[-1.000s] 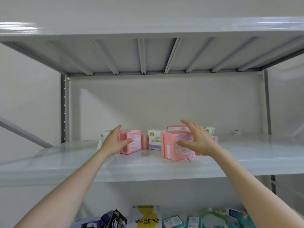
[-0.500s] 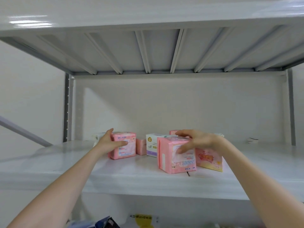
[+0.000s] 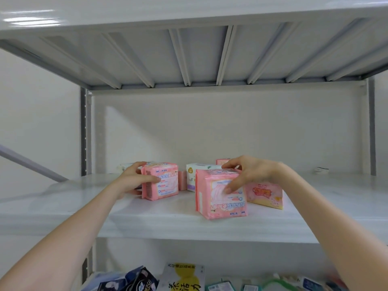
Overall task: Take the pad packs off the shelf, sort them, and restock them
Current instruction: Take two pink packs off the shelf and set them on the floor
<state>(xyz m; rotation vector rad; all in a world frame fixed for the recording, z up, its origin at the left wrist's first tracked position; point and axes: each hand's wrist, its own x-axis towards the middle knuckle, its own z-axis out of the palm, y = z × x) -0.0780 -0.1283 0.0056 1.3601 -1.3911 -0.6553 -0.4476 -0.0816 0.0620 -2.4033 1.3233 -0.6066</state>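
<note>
White glossy shelf board (image 3: 147, 219), ribbed upper tier (image 3: 201, 55) overhead, pale wall (image 3: 210, 127) behind, left hand (image 3: 130, 182) curled round a pink pad pack (image 3: 164, 181) mid-board, right hand (image 3: 251, 175) gripping a second pink pack (image 3: 220, 203) from above nearer the front edge, mixed packs (image 3: 182, 278) on the tier below.

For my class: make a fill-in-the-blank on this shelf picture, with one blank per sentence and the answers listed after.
The left hand grips the left pack, which is mostly ____.
The right hand curls its fingers over the ____ of the nearer pack.
Farther back, the pack with the yellow badge is mostly ____.
Answers: pink; top; white.
</note>
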